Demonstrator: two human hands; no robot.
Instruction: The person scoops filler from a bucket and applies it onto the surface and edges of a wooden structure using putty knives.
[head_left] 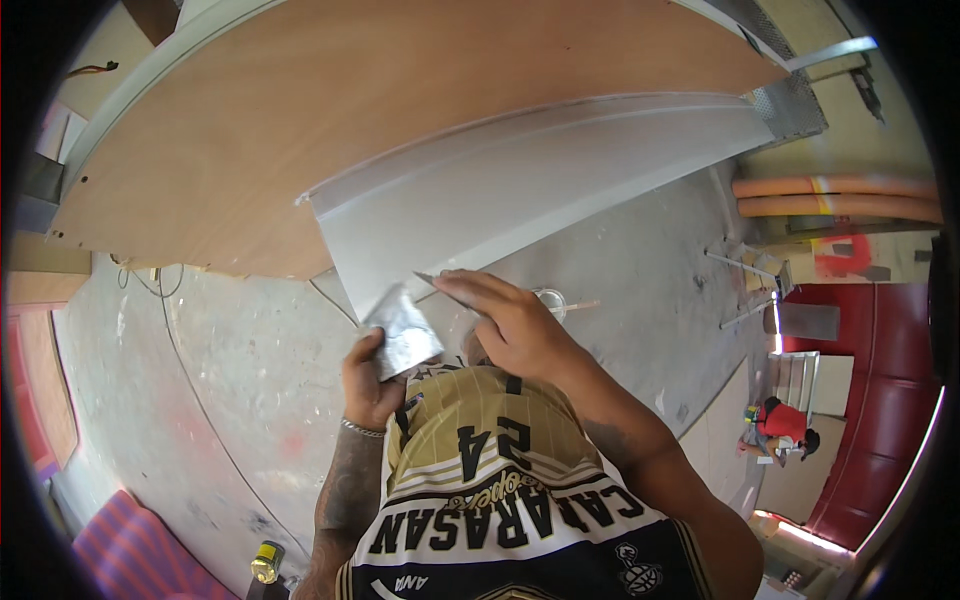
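Note:
My left hand (372, 378) is closed round the lower left edge of a shiny silver-grey flat plate (408, 335), its thumb lying on the plate's face. Close by on the right, my right hand (515, 328) grips a thin flat scraper blade (450, 290), seen nearly edge-on, with its tip pointing up and left over the plate. Both hands are in front of my body, near the lower corner of a long grey-white panel (500, 195). Beyond my right hand an open round container (549, 300) stands on the floor with a stick lying across it.
A large curved plywood sheet (400, 90) spans the top. A cable (190, 370) runs along the concrete floor (260, 350) at left. Orange tubes (840, 196), a stepladder (750, 275) and a crouching person in red (782, 422) are at right. A yellow-black object (267, 562) lies lower left.

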